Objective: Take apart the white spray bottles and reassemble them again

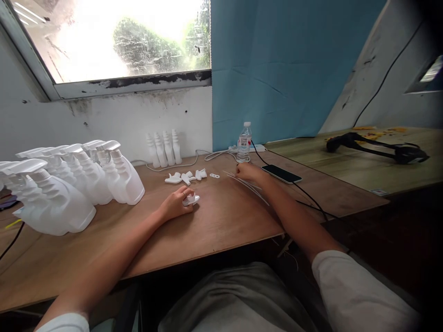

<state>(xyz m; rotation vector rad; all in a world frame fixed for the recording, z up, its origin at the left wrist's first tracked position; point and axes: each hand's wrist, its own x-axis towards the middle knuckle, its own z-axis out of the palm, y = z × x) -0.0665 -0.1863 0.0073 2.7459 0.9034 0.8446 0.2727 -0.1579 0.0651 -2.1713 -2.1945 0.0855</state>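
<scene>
My left hand (177,203) rests on the brown table with its fingers curled around a small white plastic sprayer part (191,200). Just beyond it lie several similar white sprayer parts (186,177) in a loose group, and a small flat white piece with holes (214,175). On the other side, my right hand (248,171) is closed, fingertips down at the table. Several thin white tubes (254,188) lie beside and partly under it. Whether a tube is between those fingers is hidden.
White spray bottles (69,193) stand in rows at the left. Several slim white bottles (164,148) line the wall. A water bottle (244,144), a phone (282,174) with a cable and a power strip (258,148) are at the right. A black strap-like device (377,147) lies on another table.
</scene>
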